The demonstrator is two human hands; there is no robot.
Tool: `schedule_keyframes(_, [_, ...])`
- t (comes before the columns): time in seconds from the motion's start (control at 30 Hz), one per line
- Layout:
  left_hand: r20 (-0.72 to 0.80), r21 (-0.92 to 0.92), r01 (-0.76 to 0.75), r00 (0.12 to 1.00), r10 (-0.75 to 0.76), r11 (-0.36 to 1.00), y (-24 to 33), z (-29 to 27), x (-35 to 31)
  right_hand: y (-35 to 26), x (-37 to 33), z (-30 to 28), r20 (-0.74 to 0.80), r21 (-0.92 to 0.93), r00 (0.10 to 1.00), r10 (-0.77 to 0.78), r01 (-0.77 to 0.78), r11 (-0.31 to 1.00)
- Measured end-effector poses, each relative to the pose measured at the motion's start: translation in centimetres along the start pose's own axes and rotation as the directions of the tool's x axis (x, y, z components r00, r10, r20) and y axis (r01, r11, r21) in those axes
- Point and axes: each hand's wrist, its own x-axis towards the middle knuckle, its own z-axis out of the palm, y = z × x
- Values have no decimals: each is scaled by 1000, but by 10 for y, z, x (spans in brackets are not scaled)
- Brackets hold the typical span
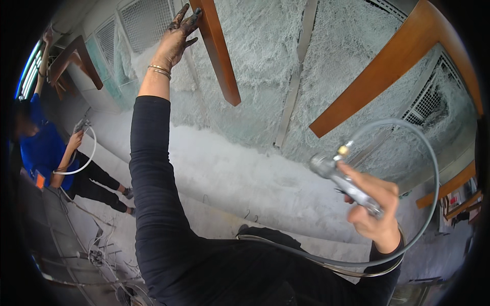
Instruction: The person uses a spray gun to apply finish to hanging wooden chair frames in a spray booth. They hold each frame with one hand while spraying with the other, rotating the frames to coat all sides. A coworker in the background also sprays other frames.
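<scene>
My left hand (179, 36), its fingers stained dark, reaches up with the fingers stretched apart. Its fingertips meet the edge of a brown, glossy wooden piece (218, 53), shaped like a tapered leg, whose upper end is cut off by the view. Lower right, my right hand (375, 201) is wrapped round a silver spray gun (352, 188), slightly blurred by motion. A grey hose (435, 168) arcs from the gun's brass fitting and passes round my right forearm. The gun points up and left, apart from the wood. Right of centre hangs an angled brown wooden frame (377, 69).
Behind the wood stands a wall of pale, fibrous, overspray-coated filter (255, 66) with metal strips and grilles. At left, a person in a blue top (43, 148) holds another spray gun (81, 125) near a hanging wooden frame (76, 61). Hoses (102, 250) lie on the lower-left floor.
</scene>
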Motion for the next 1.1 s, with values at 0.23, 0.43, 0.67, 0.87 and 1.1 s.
schedule_keyframes(0.23, [6, -108, -39, 999, 40, 993, -19, 8, 56, -32, 41, 23, -777, 207, 607, 169, -7, 978])
schedule_keyframes(0.43, [-171, -258, -132, 981, 89, 957, -35, -32, 74, -41, 89, 56, -700, 227, 706, 105, 80, 971])
schedule_keyframes(0.67, [-303, -27, -278, 918, 257, 960, -49, -105, 73, -64, 163, 111, -350, 267, 812, -467, 565, 781])
schedule_keyframes(0.87, [-399, 107, -307, 858, 324, 946, -65, -142, 82, -71, 177, 122, -463, 274, 827, -319, 476, 836])
schedule_keyframes(1.1, [-497, 80, -282, 820, 284, 956, -75, -166, 91, -60, 167, 114, -556, 229, 830, -47, 207, 951])
